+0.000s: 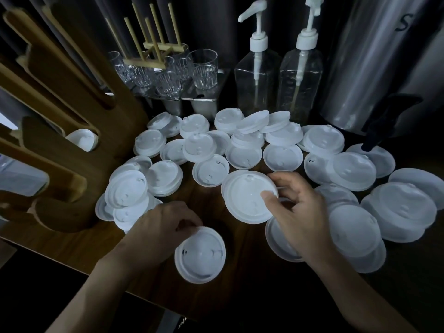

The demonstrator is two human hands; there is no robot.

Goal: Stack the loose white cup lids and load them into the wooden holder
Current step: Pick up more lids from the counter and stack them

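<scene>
1. The left forearm [96, 292] comes in from the lower left corner and runs up and rightward, passing below the wooden holder [120, 131].
2. The left hand [165, 227] lies just right of the holder's near foot, back upward, wrist bent a little down. Its fingers are curled over the far rim of a white lid [200, 255] and grip it.
3. The right forearm [355, 292] comes in from the lower right and slants up and leftward.
4. The right hand [298, 207] is well apart from the holder, farther right than the left hand. It pinches a second white lid [247, 198], thumb pressed on the lid's face, fingers curled behind its right edge.
</scene>
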